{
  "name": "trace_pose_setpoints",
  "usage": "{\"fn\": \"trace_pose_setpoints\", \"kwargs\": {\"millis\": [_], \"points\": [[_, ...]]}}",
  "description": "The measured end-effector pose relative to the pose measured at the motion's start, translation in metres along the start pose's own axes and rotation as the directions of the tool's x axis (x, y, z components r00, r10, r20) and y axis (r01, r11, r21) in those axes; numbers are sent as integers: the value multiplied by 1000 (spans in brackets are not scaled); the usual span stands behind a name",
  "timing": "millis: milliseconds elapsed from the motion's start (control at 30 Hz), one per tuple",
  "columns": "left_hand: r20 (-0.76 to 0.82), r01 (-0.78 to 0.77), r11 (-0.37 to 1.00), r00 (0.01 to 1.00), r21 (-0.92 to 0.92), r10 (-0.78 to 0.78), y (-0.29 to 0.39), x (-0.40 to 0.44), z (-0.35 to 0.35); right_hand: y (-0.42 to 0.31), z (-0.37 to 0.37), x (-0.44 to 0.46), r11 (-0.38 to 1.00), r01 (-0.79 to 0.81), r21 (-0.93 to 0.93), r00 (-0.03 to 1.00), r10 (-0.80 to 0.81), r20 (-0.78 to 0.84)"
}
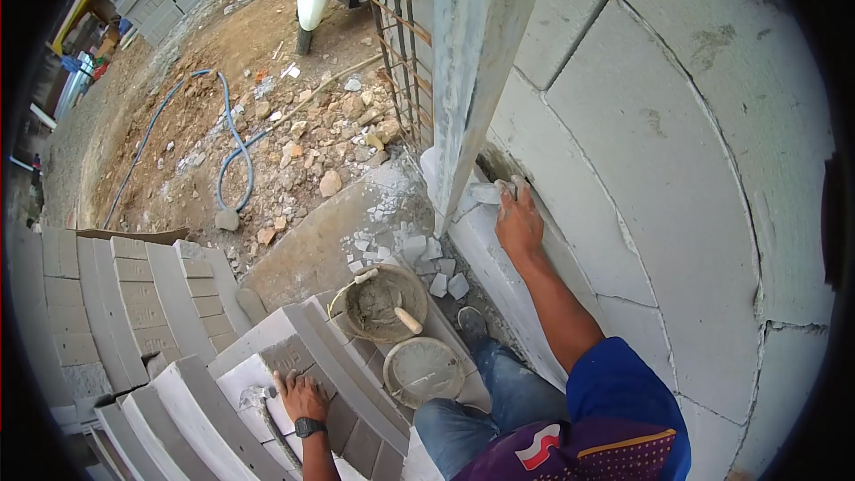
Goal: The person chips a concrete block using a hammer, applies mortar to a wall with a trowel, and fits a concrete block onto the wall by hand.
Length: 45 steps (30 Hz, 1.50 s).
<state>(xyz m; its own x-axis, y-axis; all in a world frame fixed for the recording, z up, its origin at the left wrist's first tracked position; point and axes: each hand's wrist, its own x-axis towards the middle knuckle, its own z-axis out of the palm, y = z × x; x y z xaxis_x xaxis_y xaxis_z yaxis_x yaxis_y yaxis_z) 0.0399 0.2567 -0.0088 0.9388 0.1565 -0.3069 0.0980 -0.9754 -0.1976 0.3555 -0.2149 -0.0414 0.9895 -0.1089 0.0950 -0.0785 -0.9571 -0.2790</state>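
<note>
My right hand (519, 224) is up by the block wall (623, 151), its fingers closed on a small grey block piece (486, 193) beside the foot of the upright metal post (476, 62). My left hand (304, 398), with a watch on the wrist, lies with fingers spread on the stacked light blocks (285, 356). Just left of it a hammer (260, 399) rests on the blocks. Between the hands stand a bucket of grey mortar (378, 307) with a trowel (408, 320) in it and a second round bucket (424, 372) holding grey liquid.
More block stacks (134, 303) fill the lower left. Broken block pieces (436, 272) lie near the post's foot. Beyond are rubble (329, 183), a blue hose (247, 178), rusty rebar (405, 44) and a parked scooter (313, 0).
</note>
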Motion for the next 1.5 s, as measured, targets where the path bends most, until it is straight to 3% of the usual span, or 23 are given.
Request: {"fn": "trace_pose_setpoints", "kwargs": {"millis": [67,167,367,467,567,667,767,867,1000,1167,1367,1500], "points": [[10,-4,1000,1000,5,4,-1,-1,2,2,-7,-5,999,45,-3,999,-45,-7],[21,-1,1000,1000,-9,1,-1,-1,0,2,-15,0,996,84,43,985,-90,145],[-41,-24,999,999,-37,23,0,-1,-3,6,0,11,982,153,107,987,-157,32],[-3,-22,999,1000,-45,22,2,0,-10,-4,-18,26,982,130,138,979,-150,140],[-17,-17,998,1000,-57,16,1,-1,-6,-8,-26,48,979,201,-28,970,-195,147],[-48,-22,999,999,-44,20,1,-2,-5,-18,-33,74,982,189,-11,950,-180,257],[-59,-11,999,998,-47,8,0,-2,-2,-15,-6,87,948,299,-112,944,-277,180],[-23,-9,998,1000,-63,7,1,-1,-6,-6,-4,98,770,563,-299,825,-545,150],[-22,-6,998,1000,-59,4,1,-2,-4,-8,-10,70,933,322,-162,936,-288,202],[-48,-14,1000,999,-12,14,1,-1,-3,3,-12,39,984,137,-112,951,-99,293],[-5,7,999,1000,-43,-7,4,0,-9,-9,12,68,962,230,-146,958,-199,205],[-1,-5,1000,1000,-2,5,3,0,-6,-6,33,95,932,297,-208,926,-228,300]]}}
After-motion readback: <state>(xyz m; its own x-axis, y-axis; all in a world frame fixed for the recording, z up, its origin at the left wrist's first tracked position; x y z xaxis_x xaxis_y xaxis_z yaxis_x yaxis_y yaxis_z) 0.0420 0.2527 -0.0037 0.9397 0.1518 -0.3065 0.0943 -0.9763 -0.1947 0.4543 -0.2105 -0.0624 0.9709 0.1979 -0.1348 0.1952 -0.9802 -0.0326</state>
